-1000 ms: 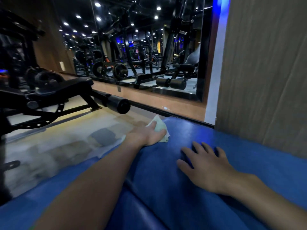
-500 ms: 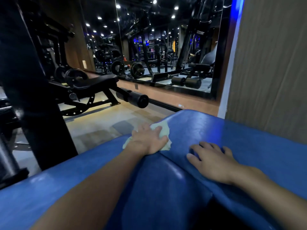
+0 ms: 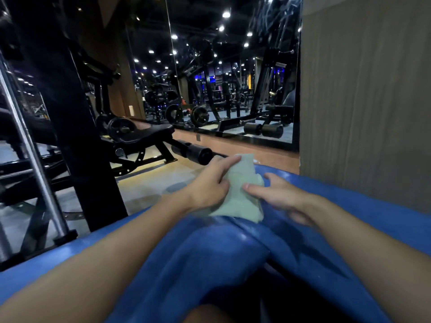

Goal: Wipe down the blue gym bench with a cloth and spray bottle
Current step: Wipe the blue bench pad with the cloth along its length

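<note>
cloth, pale green and crumpled (image 3: 240, 199), at far end of padded blue vinyl gym bench (image 3: 205, 257); lower edge touching the vinyl, upper corner lifted past the bench's end. left hand (image 3: 207, 185) clamped on cloth's left side: index finger straight along the upper edge, thumb pressed onto the face, other fingers hidden behind. right hand (image 3: 282, 197) at cloth's right edge, one digit laid on the fabric, the rest curved just beyond it; too blurred to tell whether pinching or only touching. deep crease in the vinyl running from under the cloth toward the camera.

left of the blue bench, on pale tiled floor (image 3: 144, 187), thick black steel machine upright (image 3: 70, 127) with slanted chrome pole (image 3: 32, 155) just beside it. further off, black adjustable bench (image 3: 144, 132) with black foam roller (image 3: 198, 155) at its near end. behind, large wall mirror (image 3: 233, 78) full of reflected racks, weight plates and ceiling spots. right of mirror, grey-brown wood-grain wall panel (image 3: 363, 101) rising just behind the blue bench.
</note>
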### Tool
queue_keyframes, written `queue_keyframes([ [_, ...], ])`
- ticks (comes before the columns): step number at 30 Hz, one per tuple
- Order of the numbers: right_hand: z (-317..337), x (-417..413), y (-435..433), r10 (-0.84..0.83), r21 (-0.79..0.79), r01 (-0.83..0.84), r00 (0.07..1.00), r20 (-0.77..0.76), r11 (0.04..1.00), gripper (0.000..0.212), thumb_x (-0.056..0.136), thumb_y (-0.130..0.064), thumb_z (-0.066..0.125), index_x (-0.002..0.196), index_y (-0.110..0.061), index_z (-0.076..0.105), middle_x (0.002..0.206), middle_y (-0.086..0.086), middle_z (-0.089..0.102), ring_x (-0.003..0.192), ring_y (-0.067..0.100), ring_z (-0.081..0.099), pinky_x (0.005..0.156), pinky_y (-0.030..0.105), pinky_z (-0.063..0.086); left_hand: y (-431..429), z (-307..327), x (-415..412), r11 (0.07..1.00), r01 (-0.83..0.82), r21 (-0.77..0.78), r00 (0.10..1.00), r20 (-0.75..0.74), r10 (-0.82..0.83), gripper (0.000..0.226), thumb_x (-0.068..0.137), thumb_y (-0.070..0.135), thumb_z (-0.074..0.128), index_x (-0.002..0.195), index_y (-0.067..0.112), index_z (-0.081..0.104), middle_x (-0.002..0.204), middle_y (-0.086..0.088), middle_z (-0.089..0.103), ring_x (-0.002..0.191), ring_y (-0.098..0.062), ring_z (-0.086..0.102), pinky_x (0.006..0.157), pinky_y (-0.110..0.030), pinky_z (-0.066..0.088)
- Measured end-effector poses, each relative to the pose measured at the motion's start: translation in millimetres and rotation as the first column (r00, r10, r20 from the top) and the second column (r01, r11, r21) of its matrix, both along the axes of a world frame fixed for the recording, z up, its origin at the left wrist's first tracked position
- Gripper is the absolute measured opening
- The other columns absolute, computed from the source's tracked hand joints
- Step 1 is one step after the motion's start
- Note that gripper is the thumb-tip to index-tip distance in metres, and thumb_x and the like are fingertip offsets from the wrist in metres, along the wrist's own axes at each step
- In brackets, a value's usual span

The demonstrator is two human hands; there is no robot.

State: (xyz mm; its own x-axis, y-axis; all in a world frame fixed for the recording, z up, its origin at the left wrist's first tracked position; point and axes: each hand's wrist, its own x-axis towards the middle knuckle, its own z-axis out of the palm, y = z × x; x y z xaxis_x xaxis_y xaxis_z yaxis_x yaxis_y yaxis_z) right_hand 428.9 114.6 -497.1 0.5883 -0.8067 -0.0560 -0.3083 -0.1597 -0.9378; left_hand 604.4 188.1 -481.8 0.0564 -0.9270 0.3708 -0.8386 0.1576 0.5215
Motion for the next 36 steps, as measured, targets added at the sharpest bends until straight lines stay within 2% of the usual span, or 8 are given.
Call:
queue_keyframes([
  [4,8.3,1.5,-0.8,0.041,0.109,-0.076,0.956,0.289,0.991,0.037,0.088,-0.016,0.072,0.123,-0.009,0.059,0.106,0.005,0.075,0.096,0.021,0.072,0.074,0.032,0.055,14.4,23.8,-10.0,0.997,0.004,-0.081,1.000,-0.026,-0.006,0.066,0.087,-0.009,0.055,0.147,0.014,0.039,0.123,0.004,0.053,0.111,0.000,0.055,0.096,-0.013,0.042],
  [8,3.7,12.5,-8.1,0.021,0.169,-0.084,0.940,0.341,0.982,0.038,0.089,-0.001,0.066,0.124,-0.010,0.055,0.105,0.012,0.072,0.088,0.024,0.073,0.065,0.033,0.057,31.3,23.2,-8.4,0.986,-0.110,-0.126,0.988,0.090,0.121,0.060,0.086,0.015,0.069,0.139,0.028,0.046,0.109,0.007,0.051,0.089,0.002,0.053,0.076,-0.010,0.042],
  [10,-7.1,18.3,-15.2,0.073,0.132,-0.103,0.974,0.214,0.986,0.051,0.087,-0.005,0.068,0.133,-0.011,0.048,0.111,0.011,0.069,0.090,0.024,0.071,0.064,0.030,0.054,37.5,14.0,-2.3,0.980,-0.190,-0.061,0.971,0.135,0.196,0.050,0.085,0.026,0.071,0.131,0.029,0.051,0.110,0.005,0.051,0.088,-0.007,0.055,0.079,-0.023,0.047],
  [12,-14.8,21.1,-22.5,0.089,-0.172,-0.129,0.971,-0.224,0.977,0.064,0.086,-0.019,0.068,0.143,-0.015,0.039,0.120,0.004,0.058,0.098,0.021,0.060,0.065,0.020,0.047,42.0,-2.3,9.3,0.960,-0.274,0.066,0.935,0.253,0.249,0.040,0.087,0.033,0.067,0.125,0.027,0.057,0.111,0.004,0.050,0.091,-0.014,0.056,0.081,-0.029,0.045],
  [14,-24.1,26.7,-25.2,-0.055,-0.484,-0.223,0.867,-0.495,0.846,0.062,0.089,-0.033,0.063,0.144,-0.020,0.037,0.129,0.004,0.050,0.116,0.024,0.050,0.089,0.027,0.046,50.1,-21.4,25.0,0.918,-0.363,0.157,0.889,0.353,0.292,0.036,0.089,0.034,0.061,0.125,0.026,0.057,0.112,0.005,0.048,0.093,-0.013,0.051,0.079,-0.027,0.040],
  [18,-46.4,46.6,-4.4,0.163,-0.505,-0.352,0.910,-0.380,0.788,0.045,0.095,-0.043,0.053,0.137,-0.027,0.050,0.133,-0.004,0.054,0.130,0.020,0.046,0.109,0.042,0.034,69.2,-41.4,44.5,0.843,-0.465,0.271,0.853,0.391,0.345,0.035,0.092,0.030,0.055,0.126,0.027,0.057,0.127,0.002,0.056,0.112,-0.019,0.055,0.093,-0.043,0.048],
  [24,-83.0,46.2,35.9,0.137,-0.486,-0.630,0.685,-0.716,0.606,0.056,0.102,-0.053,0.019,0.155,-0.037,0.012,0.165,-0.004,0.002,0.151,0.016,-0.001,0.120,0.047,-0.006,103.4,-52.4,38.0,0.783,-0.503,0.364,0.844,0.402,0.355,0.039,0.092,0.032,0.054,0.131,0.029,0.052,0.125,-0.002,0.053,0.117,-0.024,0.053,0.096,-0.047,0.046],
  [36,-87.6,65.5,31.2,0.122,-0.520,-0.661,0.674,-0.729,0.541,0.055,0.101,-0.051,0.022,0.154,-0.040,0.012,0.165,-0.003,0.000,0.151,0.019,-0.001,0.121,0.041,0.000,131.4,-68.3,56.3,0.607,-0.571,0.552,0.813,0.480,0.329,0.099,0.061,0.093,0.027,0.146,0.044,0.028,0.144,0.006,0.039,0.130,-0.028,0.042,0.104,-0.053,0.038],
])
